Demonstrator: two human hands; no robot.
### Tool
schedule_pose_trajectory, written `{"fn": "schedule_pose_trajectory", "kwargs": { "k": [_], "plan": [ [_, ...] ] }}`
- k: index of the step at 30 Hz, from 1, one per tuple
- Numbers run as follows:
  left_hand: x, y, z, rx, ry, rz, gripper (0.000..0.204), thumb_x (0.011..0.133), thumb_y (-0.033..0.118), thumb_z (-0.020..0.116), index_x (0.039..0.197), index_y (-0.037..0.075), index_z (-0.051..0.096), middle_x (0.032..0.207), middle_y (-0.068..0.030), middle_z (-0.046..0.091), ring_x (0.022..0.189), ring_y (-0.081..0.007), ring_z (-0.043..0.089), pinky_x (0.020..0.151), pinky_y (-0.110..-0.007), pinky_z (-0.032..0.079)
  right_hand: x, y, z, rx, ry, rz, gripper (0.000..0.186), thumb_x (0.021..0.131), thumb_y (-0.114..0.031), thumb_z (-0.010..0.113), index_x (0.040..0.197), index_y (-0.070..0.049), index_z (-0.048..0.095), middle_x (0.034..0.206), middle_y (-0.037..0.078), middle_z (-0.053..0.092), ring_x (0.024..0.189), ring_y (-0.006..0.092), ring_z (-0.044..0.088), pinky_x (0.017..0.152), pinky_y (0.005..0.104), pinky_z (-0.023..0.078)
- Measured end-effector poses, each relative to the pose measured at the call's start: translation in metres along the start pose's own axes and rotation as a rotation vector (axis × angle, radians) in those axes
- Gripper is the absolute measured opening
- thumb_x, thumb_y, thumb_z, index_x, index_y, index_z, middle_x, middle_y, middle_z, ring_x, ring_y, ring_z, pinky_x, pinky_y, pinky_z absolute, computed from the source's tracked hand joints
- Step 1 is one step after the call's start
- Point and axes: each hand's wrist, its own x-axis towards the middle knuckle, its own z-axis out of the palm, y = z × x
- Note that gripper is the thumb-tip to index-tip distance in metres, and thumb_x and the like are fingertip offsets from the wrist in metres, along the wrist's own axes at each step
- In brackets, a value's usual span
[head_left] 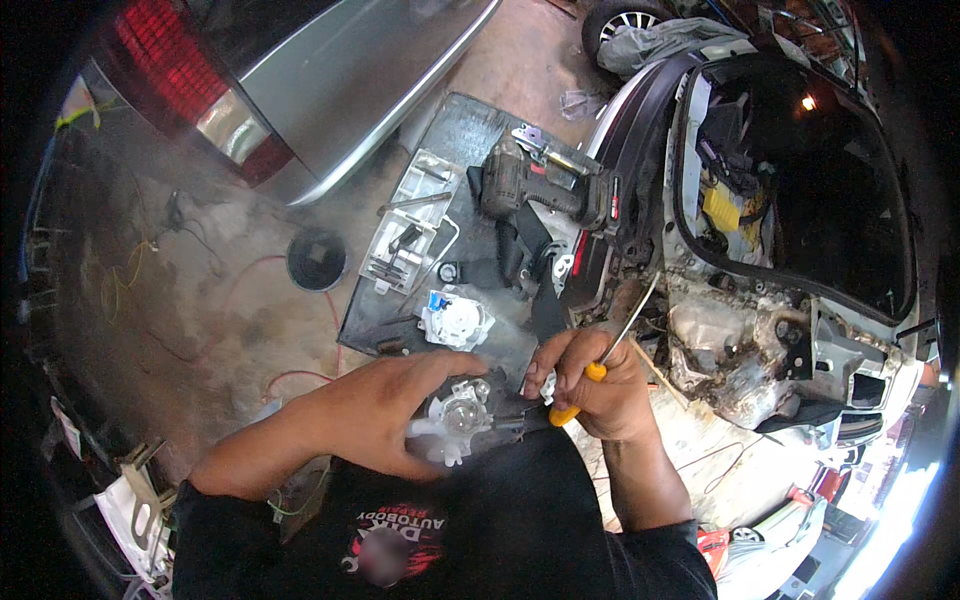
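Close to my chest, my left hand [385, 415] is wrapped around a seat belt retractor [463, 412] with a clear round cover and a whitish housing. My right hand [600, 385] grips a screwdriver [566, 413] by its yellow handle, its thin metal shaft pointing up and to the right, away from the retractor. A small whitish piece shows by the right fingertips; whether they hold it I cannot tell. Just beyond my left hand, a white round plastic mechanism [457, 318] with a blue bit lies on a dark work surface [385, 320]. Black belt webbing [548, 312] lies beside it.
A black cordless drill [535, 185] and a white plastic tray [405, 225] with small parts lie on the work surface. A dark bucket [317, 260] stands to its left. A silver car [340, 80] is at the upper left, a partly stripped car body [740, 340] at the right.
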Motion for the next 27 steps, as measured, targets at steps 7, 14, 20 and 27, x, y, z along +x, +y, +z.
{"fn": "schedule_pose_trajectory", "kwargs": {
  "k": [7,14,20,27],
  "plan": [
    [0.004,0.001,0.000,-0.019,-0.004,0.003,0.107,0.070,0.032,0.102,0.158,0.004,0.047,0.144,-0.0232,0.067,0.130,-0.0435,0.069,0.111,-0.050,0.056,-0.006,0.008,-0.004,0.153,0.004,-0.090,0.013,0.093,0.000,0.084,0.092,-0.006,0.073,0.119,0.024,0.071,0.097,0.0287,0.076,0.087,0.0425,0.061],
    [0.006,0.002,-0.001,-0.046,-0.024,-0.013,0.108,0.070,0.032,0.102,0.157,0.005,0.046,0.143,-0.0224,0.067,0.129,-0.0430,0.070,0.111,-0.050,0.056,-0.002,0.007,-0.002,0.233,-0.005,-0.111,0.013,0.093,0.002,0.084,0.091,-0.005,0.073,0.120,0.021,0.067,0.093,0.0259,0.075,0.086,0.0375,0.060],
    [0.004,0.003,-0.002,-0.053,-0.028,-0.029,0.106,0.071,0.033,0.101,0.158,0.005,0.047,0.145,-0.0237,0.067,0.131,-0.0432,0.069,0.112,-0.050,0.055,0.000,-0.010,0.000,-0.045,-0.024,-0.084,0.016,0.088,0.011,0.075,0.094,-0.003,0.074,0.121,0.019,0.066,0.097,0.0248,0.074,0.087,0.0372,0.058],
    [0.005,0.004,-0.002,-0.039,0.016,0.032,0.101,0.075,0.031,0.097,0.157,0.002,0.048,0.140,-0.0275,0.068,0.130,-0.0449,0.069,0.111,-0.051,0.056,-0.005,-0.020,0.021,-0.647,0.081,-0.013,0.034,0.088,0.007,0.081,0.118,-0.003,0.068,0.120,0.012,0.072,0.097,0.0207,0.075,0.080,0.0312,0.059]
  ]
}}
